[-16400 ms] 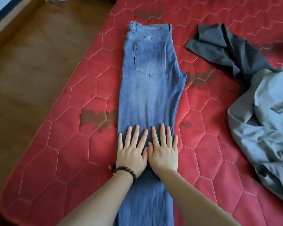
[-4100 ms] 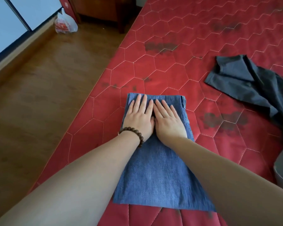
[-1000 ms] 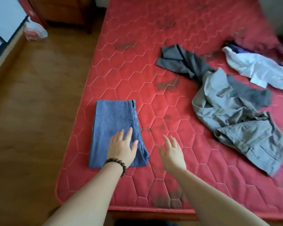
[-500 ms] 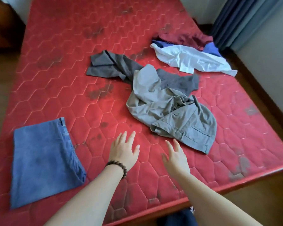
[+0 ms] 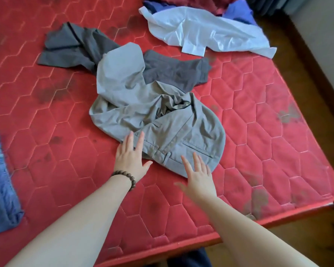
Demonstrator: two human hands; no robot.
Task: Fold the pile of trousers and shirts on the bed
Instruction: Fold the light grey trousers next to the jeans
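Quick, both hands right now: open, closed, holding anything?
Left hand: open, fingers straight, fingertips at the edge of the light grey trousers.
Right hand: open, fingers spread at the trousers' waistband, holding nothing.

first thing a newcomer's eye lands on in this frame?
The crumpled light grey trousers in the middle of the red mattress, with the left hand and right hand reaching flat-fingered at their near edge. Next, the pale blue shirt spread at the far side and the folded jeans at the left edge.
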